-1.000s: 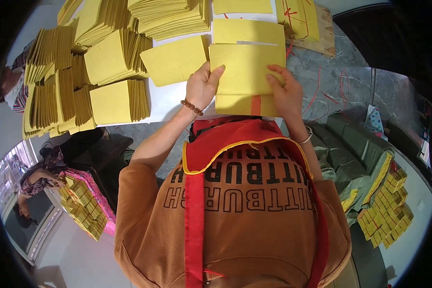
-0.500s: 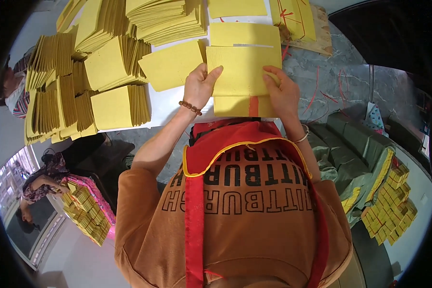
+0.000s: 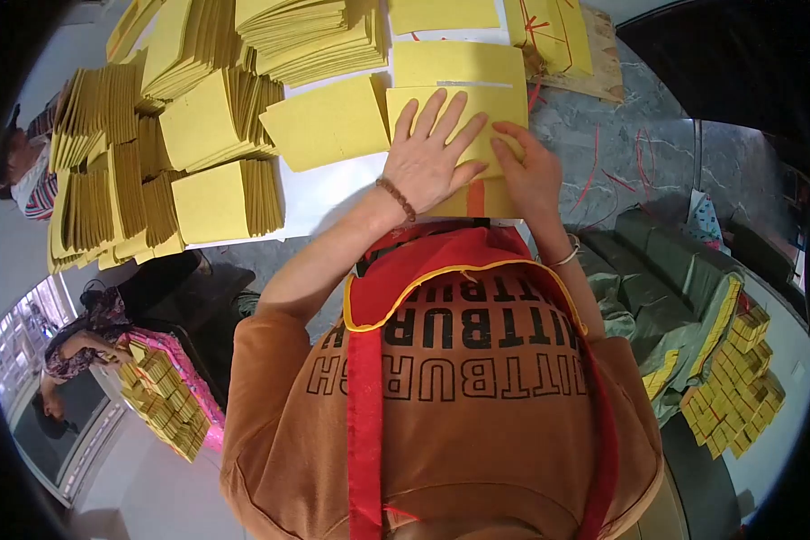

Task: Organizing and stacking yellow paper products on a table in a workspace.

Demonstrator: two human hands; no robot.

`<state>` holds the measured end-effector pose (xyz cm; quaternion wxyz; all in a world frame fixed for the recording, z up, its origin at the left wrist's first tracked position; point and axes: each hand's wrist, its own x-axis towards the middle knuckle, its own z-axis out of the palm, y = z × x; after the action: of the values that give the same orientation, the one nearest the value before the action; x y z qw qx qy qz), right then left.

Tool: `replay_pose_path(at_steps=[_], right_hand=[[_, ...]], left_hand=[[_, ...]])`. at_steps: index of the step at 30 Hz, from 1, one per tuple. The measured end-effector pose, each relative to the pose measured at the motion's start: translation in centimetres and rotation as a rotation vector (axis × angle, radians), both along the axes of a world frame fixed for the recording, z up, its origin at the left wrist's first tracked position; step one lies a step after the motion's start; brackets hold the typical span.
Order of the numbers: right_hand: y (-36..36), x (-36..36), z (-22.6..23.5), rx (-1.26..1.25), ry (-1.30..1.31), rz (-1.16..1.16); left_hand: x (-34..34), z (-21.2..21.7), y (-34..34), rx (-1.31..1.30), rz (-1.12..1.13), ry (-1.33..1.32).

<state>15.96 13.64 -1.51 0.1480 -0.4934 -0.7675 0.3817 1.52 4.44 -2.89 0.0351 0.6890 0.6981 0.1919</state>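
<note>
My left hand (image 3: 434,162) lies flat with spread fingers on a folded yellow paper sheet (image 3: 504,106) at the table's front edge. At the sheet's right edge, my right hand (image 3: 533,175) is curled, its thumb and forefinger closed on the paper. Beyond that sheet is another piece of yellow paper (image 3: 459,61), with a thin pale strip between them. A red band (image 3: 476,200) shows on the yellow paper nearest me. Just left of my left hand rests a thin yellow stack (image 3: 326,124).
Fanned yellow paper stacks (image 3: 209,119) crowd the white table's left side. A yellow bundle tied with red string (image 3: 553,36) stands at the back right. Loose red strings (image 3: 616,180) lie on the grey floor. At the lower left, another person's arm (image 3: 88,340) reaches toward small yellow bundles (image 3: 166,400).
My left hand has moved right from the sheet's left edge and now lies flat across it, fingers spread. My right hand stays at the right edge.
</note>
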Motion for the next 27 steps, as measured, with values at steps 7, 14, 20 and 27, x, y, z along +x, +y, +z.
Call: replay_pose_path(at_steps=[7, 14, 20, 27], right_hand=[[-0.9, 0.9, -1.0, 0.731, -0.160, 0.296], [-1.4, 1.2, -3.1, 0.581, -0.246, 0.379], [-1.7, 1.0, -3.2, 0.586, -0.247, 0.310], [1.0, 2.4, -1.8, 0.213, -0.100, 0.397]], left_hand=[[-0.1, -0.4, 0.1, -0.062, -0.001, 0.071], [-1.1, -0.3, -0.7, 0.004, -0.134, -0.059], [0.1, 1.4, -1.0, -0.049, -0.190, 0.229], [1.0, 1.1, -0.1, 0.074, -0.107, 0.392]])
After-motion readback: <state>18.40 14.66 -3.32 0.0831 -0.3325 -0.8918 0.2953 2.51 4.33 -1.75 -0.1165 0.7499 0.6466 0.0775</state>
